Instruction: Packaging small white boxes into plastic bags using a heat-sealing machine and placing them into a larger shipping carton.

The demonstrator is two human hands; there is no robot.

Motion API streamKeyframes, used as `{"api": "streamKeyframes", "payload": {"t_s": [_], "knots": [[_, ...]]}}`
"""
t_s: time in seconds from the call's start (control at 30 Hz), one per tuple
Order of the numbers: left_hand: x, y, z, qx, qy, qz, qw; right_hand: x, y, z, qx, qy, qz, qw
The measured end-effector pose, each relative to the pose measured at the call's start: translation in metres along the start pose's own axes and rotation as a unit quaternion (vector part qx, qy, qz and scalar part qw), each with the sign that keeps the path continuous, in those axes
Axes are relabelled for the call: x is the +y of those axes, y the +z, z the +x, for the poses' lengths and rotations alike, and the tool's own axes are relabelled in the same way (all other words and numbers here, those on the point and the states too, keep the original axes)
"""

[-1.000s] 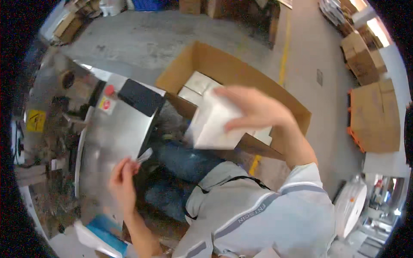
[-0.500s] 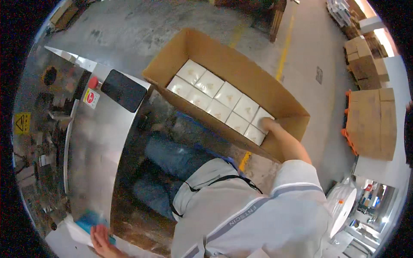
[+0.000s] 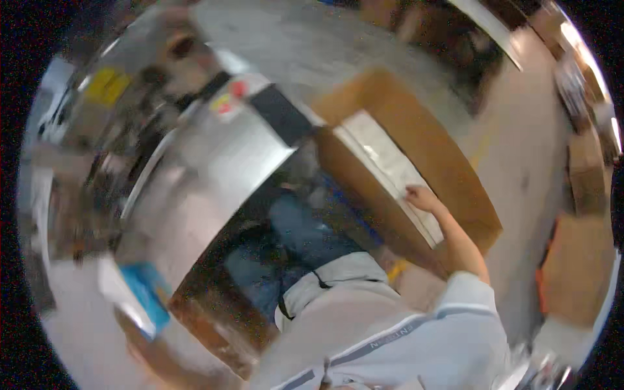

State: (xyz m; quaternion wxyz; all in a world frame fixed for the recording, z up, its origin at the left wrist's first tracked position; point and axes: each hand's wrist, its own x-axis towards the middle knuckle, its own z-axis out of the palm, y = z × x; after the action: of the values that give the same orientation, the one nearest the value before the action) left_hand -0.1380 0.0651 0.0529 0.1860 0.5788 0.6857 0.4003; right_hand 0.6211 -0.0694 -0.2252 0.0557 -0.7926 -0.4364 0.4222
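1. Head view, first the right hand [image 3: 426, 198]: it reaches down into a tall cardboard carton [image 3: 448, 149], the forearm passing over the carton's near right end. Its fingers are bent downward over the white boxes [image 3: 377, 146]; whether they clamp one or merely rest on top, I cannot tell.
2. Those white boxes sit inside the carton, packed side by side in a long strip whose separate edges run together in the blur. The carton's far wall rises well above them, and the whole carton slants away from the body.
3. The left hand [image 3: 140, 351] is a smear at the lower left, just below a blue-and-white packet [image 3: 144, 296]. I cannot tell whether its fingers are apart or together, nor whether they touch the packet.
4. Between the packet and the carton stretches a shiny metal desk [image 3: 244, 153]. At its far end lie a flat black rectangular pad [image 3: 281, 116], a red button [image 3: 239, 88] and, beside the button, a red-and-yellow sticker [image 3: 225, 104].
5. The wearer's blue jeans [image 3: 296, 218] show between desk and carton, below them a pale shirt [image 3: 416, 351] with a darker band.
6. Farther right, a large cardboard box [image 3: 575, 270] stands beside an orange edge [image 3: 543, 276].
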Motion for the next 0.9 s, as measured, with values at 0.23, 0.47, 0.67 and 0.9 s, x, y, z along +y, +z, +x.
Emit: {"api": "streamKeyframes", "payload": {"t_s": [0.23,0.47,0.67,0.9], "knots": [[-0.199,-0.100,0.084,0.186,-0.086,0.191,0.960,-0.089,-0.044,0.012,0.103,-0.208,-0.033,0.972],[-0.153,-0.103,0.059,0.318,-0.031,0.217,0.922,-0.187,-0.069,-0.031,0.081,-0.235,0.013,0.969],[-0.016,-0.058,0.042,0.309,0.094,0.109,0.940,-0.339,-0.061,-0.092,0.126,-0.361,0.121,0.916],[0.070,0.013,-0.019,0.103,0.113,-0.054,0.987,-0.501,0.015,-0.157,0.019,-0.606,0.100,0.789]]}}
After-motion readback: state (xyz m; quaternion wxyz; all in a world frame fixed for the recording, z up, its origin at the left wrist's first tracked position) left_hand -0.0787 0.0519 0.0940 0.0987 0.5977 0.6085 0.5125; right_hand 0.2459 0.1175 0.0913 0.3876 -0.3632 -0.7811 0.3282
